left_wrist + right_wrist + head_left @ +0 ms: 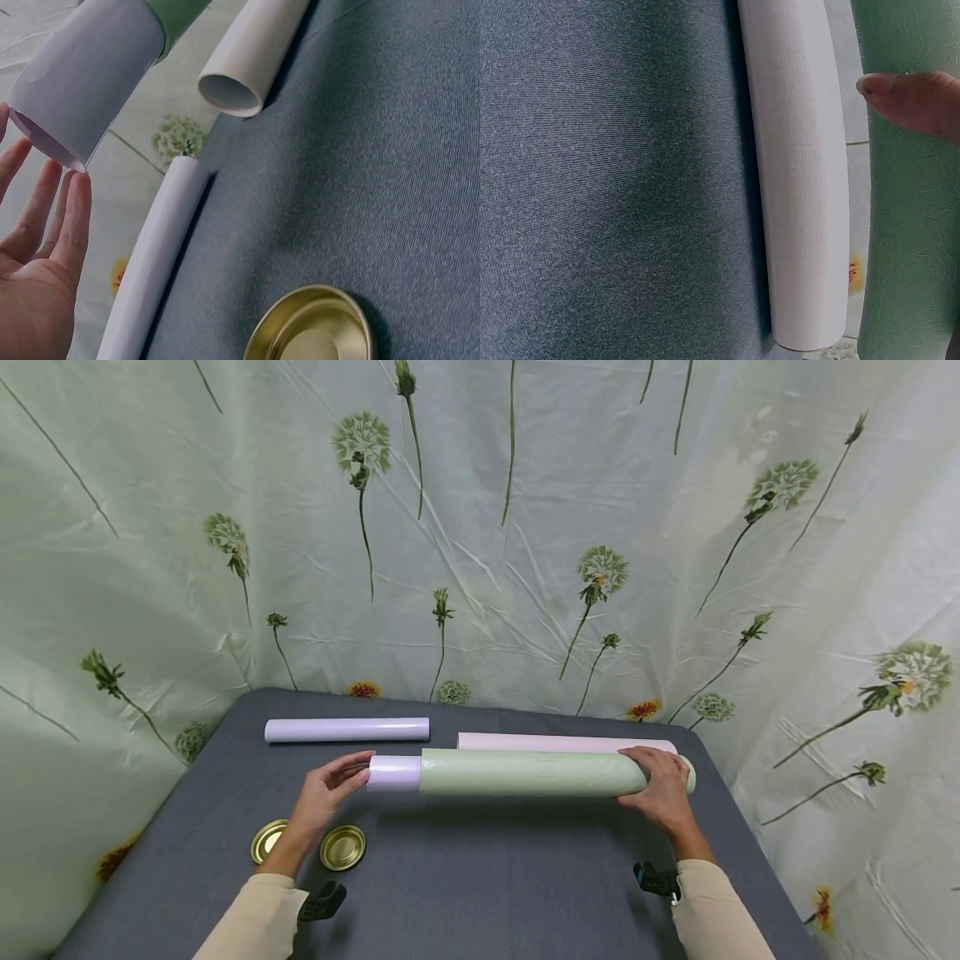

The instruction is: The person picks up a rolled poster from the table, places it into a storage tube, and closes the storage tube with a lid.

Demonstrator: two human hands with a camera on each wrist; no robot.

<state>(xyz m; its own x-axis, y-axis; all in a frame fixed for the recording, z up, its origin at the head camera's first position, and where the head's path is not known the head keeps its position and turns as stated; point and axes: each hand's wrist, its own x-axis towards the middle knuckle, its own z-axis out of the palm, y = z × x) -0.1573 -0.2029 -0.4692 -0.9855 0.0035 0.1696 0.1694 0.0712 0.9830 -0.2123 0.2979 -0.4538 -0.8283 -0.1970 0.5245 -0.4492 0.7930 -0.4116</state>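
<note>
A light green tube-shaped roll (525,774) is held level above the table, with a lilac tube (395,773) sticking out of its left end. My right hand (660,785) grips the green roll near its right end; its thumb (900,94) lies across the roll in the right wrist view. At the open left end of the lilac tube, my left hand (330,793) touches the rim with its fingertips. In the left wrist view those fingers (71,225) are nearly straight. How far the lilac tube reaches inside the green one is hidden.
Another lilac roll (347,730) lies on the grey cloth-covered table (487,877) at the back left. A pale pink tube (540,742) lies behind the green roll. Two gold round lids (342,848) sit by my left forearm. A flower-print curtain (480,543) hangs behind.
</note>
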